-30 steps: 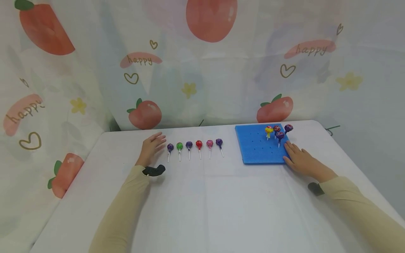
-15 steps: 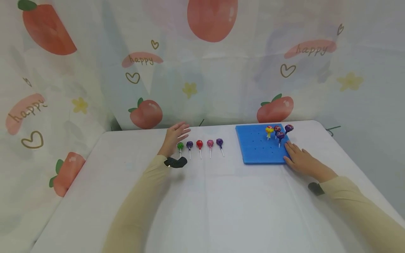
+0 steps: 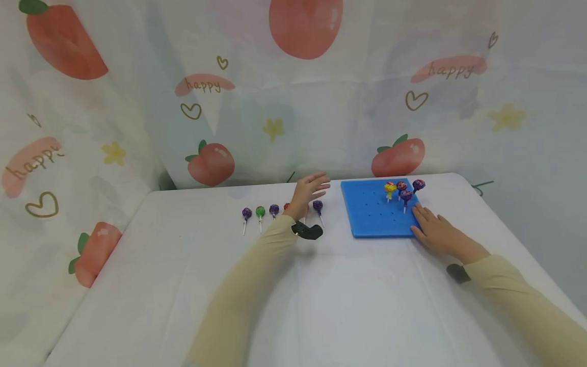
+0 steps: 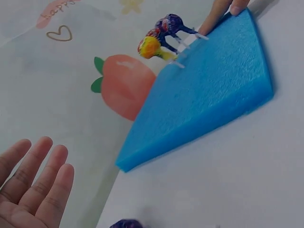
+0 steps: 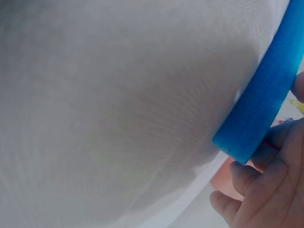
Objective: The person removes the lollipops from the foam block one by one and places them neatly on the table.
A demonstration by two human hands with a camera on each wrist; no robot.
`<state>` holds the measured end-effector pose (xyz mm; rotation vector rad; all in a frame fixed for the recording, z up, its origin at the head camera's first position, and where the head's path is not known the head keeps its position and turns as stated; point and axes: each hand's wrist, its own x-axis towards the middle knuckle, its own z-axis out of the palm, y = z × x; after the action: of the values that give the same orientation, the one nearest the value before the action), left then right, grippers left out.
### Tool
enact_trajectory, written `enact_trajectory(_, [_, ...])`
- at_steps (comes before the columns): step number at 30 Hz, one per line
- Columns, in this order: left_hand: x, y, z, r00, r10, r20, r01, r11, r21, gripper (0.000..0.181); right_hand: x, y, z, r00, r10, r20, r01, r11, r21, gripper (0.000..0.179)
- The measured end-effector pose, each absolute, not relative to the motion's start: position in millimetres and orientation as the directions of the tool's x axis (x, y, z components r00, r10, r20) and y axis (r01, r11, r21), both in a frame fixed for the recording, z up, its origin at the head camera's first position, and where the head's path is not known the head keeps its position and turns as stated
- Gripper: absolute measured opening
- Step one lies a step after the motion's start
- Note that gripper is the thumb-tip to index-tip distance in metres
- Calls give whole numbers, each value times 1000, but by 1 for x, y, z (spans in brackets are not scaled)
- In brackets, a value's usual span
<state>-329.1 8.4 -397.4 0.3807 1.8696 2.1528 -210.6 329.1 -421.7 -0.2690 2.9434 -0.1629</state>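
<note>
My left hand (image 3: 308, 196) hovers over the right part of a row of wrapped lollipops, fingers spread, holding nothing. It hides most of the red lollipop (image 3: 287, 206) and the pink one. To its right lies a purple lollipop (image 3: 318, 205); to its left are another purple lollipop (image 3: 274, 209), a green lollipop (image 3: 260, 210) and a purple one at the end. My right hand (image 3: 435, 232) rests against the right edge of a blue foam board (image 3: 371, 219), fingers extended. Several lollipops stand in the board's back right, among them a yellow lollipop (image 3: 390, 187).
Rows of small holes dot the board's top. A white cloth covers the table (image 3: 330, 295). Behind it hangs a printed curtain (image 3: 321, 117) with peaches and hearts. A dark wrist strap (image 3: 307, 231) sits at the left cuff.
My left hand has swept rightward above the lollipop row, from its left end to near the last purple one, uncovering the left lollipops. The right hand and the board have stayed put.
</note>
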Motion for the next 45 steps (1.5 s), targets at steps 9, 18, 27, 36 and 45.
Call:
enact_trajectory(9, [-328, 71, -407, -918, 395, 31, -10, -101, 995, 37, -209, 329, -417, -966, -187, -176, -162, 976, -145, 71])
enact_trajectory(18, [-323, 112, -418, -922, 388, 1, -25, -62, 998, 41, -209, 329, -420, -968, -187, -166, -163, 976, -146, 71])
enact_trajectory(27, [-320, 144, -426, -935, 355, -14, -13, 6, 1000, 41, -209, 329, -420, -970, -181, -165, -159, 978, -139, 70])
enact_trajectory(36, [-316, 162, -428, -932, 363, -21, 5, 70, 998, 43, -208, 332, -425, -974, -192, -118, -168, 968, -189, 77])
enact_trajectory(45, [-318, 171, -433, -921, 390, -7, 43, 120, 992, 42, -207, 329, -420, -971, -185, -150, -159, 972, -172, 69])
